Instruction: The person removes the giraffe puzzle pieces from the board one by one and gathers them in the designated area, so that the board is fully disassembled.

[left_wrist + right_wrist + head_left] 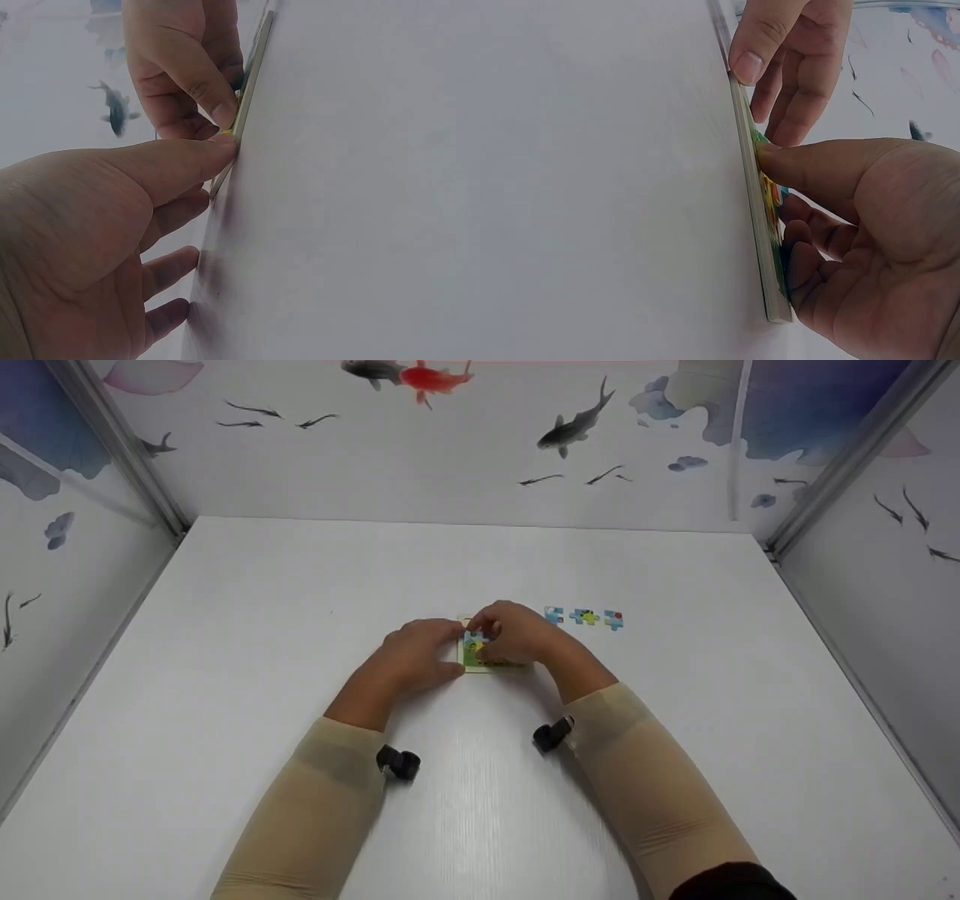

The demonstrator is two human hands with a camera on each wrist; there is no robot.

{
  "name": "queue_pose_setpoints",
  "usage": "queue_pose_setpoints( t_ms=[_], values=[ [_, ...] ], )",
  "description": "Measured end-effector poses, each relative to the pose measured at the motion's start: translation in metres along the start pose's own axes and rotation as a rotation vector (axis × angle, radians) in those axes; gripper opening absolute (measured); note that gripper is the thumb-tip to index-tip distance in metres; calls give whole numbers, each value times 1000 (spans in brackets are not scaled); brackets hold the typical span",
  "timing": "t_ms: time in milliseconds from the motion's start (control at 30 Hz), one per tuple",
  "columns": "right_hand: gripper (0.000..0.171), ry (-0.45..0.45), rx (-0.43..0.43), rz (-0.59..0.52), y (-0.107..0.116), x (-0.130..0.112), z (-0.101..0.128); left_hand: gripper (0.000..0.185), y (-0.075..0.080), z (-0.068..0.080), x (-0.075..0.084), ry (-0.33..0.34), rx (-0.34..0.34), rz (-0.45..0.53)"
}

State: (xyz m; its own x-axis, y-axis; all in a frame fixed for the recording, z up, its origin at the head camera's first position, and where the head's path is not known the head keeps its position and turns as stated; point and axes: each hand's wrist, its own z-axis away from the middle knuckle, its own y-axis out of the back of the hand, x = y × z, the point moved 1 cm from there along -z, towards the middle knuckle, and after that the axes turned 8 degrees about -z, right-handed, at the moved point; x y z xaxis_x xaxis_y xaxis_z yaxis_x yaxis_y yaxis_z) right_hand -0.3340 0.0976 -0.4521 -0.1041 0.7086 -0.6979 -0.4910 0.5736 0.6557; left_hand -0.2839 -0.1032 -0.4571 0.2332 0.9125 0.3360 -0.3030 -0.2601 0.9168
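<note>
A small jigsaw puzzle board with a pale rim and a green and yellow picture lies flat on the white table. My left hand holds its left side, thumb at the near corner and forefinger at the far one; the other fingers touch the tabletop. Over the board, the right hand pinches a colourful puzzle piece between thumb and forefinger, close against the picture. Its remaining fingers are curled and hide much of the board. From the right wrist, the board's edge shows as a thin slab.
Right of the board, beyond the right hand, loose puzzle pieces lie in a row: one partly hidden blue piece, a yellow and blue piece and a blue piece with red. White walls with painted fish enclose the table.
</note>
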Motion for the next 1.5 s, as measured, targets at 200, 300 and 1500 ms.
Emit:
queue_pose_setpoints(
  t_ms=[200, 300, 1500],
  values=[
    [36, -13, 10, -10, 0, 0, 1, 70, 0, 0, 1, 28, -7, 17],
    [36, -17, 7, -12, 0, -1, 0, 71, 0, -1, 1, 33, -6, 20],
    [20, 20, 52, -184, 44, 9, 16, 66, -1, -1, 1, 16, -16, -2]
  ],
)
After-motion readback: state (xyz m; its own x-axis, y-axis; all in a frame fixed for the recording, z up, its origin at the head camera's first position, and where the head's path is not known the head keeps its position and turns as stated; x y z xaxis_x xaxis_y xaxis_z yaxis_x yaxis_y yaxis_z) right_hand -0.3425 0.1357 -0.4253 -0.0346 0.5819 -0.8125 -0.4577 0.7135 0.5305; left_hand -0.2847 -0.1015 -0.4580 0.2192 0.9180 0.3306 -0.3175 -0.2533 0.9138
